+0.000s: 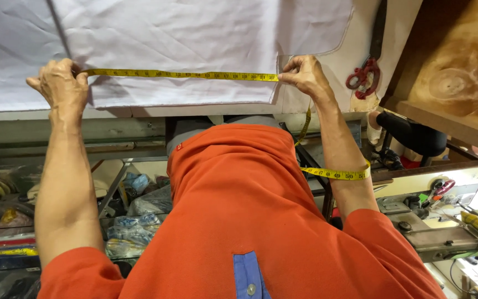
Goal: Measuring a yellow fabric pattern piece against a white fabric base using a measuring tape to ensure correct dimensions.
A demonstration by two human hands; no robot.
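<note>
The yellow flexible measuring tape [181, 74] runs straight between the hands across the white cloth [167, 44]; left hand [62, 86] apparently pinches one end, right hand [304, 75] the other.

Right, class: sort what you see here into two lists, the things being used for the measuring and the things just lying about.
In use:
left hand
right hand
yellow tape measure, stretched between both hands
white fabric under the tape

Lying about:
red-handled scissors on the table
black stool seat
sewing machine
bundles of cloth below the table
</note>
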